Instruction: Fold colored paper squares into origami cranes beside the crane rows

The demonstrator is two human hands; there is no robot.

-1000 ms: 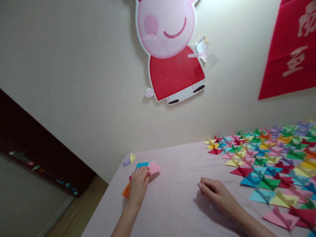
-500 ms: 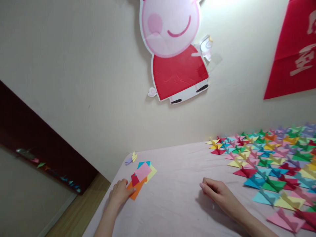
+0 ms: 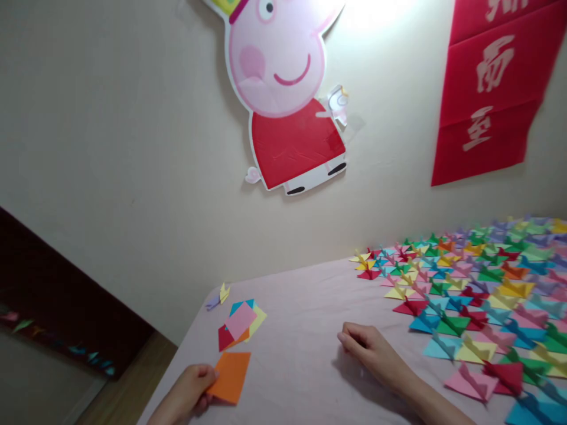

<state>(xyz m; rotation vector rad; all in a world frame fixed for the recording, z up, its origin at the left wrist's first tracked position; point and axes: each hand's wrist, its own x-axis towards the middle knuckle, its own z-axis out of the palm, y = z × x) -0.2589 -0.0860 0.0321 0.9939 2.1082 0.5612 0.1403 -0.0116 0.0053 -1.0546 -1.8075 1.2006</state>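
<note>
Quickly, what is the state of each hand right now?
Left hand: closed on the orange paper square, pinching its edge.
Right hand: holds nothing, resting loosely curled on the table.

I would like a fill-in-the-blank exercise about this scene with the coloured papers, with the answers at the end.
1. The left hand holds a single paper square whose colour is ____.
2. The top sheet of the small paper stack is ____.
3. The rows of folded paper figures lie nearest the ____ hand.
4. The pig cutout on the wall wears a ____ dress.
Missing words: orange; pink; right; red.
</note>
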